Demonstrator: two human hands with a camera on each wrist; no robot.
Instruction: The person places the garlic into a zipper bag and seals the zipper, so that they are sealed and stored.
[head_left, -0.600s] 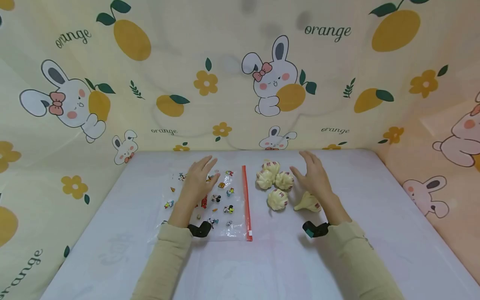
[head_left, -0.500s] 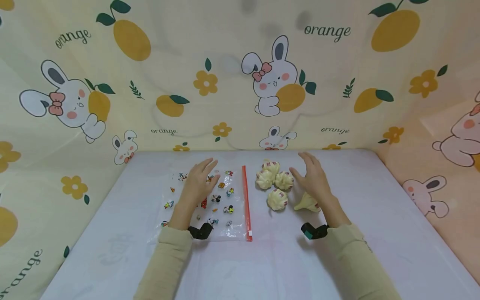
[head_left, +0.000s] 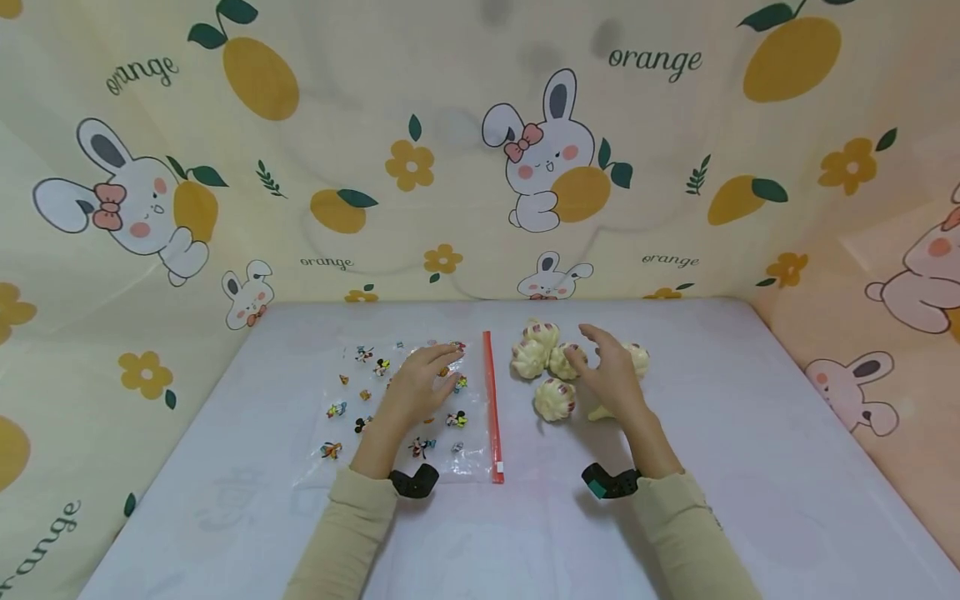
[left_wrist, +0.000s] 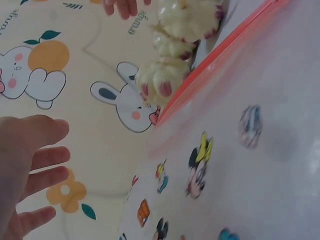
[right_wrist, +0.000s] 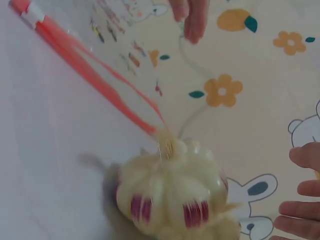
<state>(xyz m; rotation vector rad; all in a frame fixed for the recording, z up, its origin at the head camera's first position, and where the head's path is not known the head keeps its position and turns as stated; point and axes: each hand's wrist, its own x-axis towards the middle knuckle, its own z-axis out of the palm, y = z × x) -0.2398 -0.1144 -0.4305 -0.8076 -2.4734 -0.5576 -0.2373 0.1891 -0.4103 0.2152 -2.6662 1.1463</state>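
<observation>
A clear plastic zip bag [head_left: 442, 467] with small cartoon prints and a red zip strip [head_left: 492, 408] lies flat on the white table. Above it hovers my left hand [head_left: 420, 387], fingers relaxed, nothing held. To the right of the strip sit several garlic bulbs [head_left: 555, 400], cream with purple patches. Over the right side of this group is my right hand [head_left: 611, 379], fingers loosely bent and holding nothing; it partly hides two bulbs. The right wrist view shows one garlic bulb [right_wrist: 170, 195] up close, with the right hand's fingers [right_wrist: 297, 210] apart from it.
Printed cloth [head_left: 450, 167] with rabbits and oranges walls the table's back and sides. A black wrist camera [head_left: 414, 481] is strapped at the left wrist and another black camera [head_left: 611, 482] at the right. The white tabletop [head_left: 495, 542] extends toward the person.
My left hand has shifted right and nearer the person over the bag. The right hand has moved left and nearer, uncovering part of a garlic bulb on its right. The bag stays put.
</observation>
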